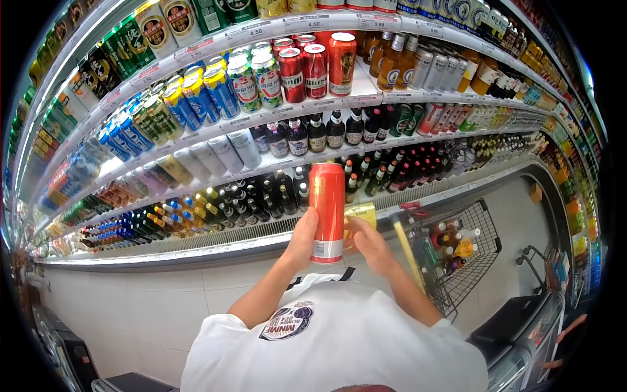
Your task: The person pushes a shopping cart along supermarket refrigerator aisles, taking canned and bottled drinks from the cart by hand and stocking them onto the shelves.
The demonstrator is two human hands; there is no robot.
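My left hand [302, 239] is wrapped round the left side of a tall red beer can [327, 212], which stands upright in front of my chest. The thumb lies along the can's side, and the other fingers are mostly hidden behind it. At the can's lower right, my right hand [371, 247] is held close with its fingers apart. Whether its fingertips touch the can cannot be made out. Behind that hand shows a yellow sign [361, 214] near the shelf front. A similar tall red can [342, 64] stands on the shelf straight ahead.
Curved shelves [294, 111] of cans and bottles wrap round the front. To the right stands a wire shopping cart [467, 261] with several bottles inside and a red and yellow handle. Black and metal fixtures [516, 326] are at the lower right.
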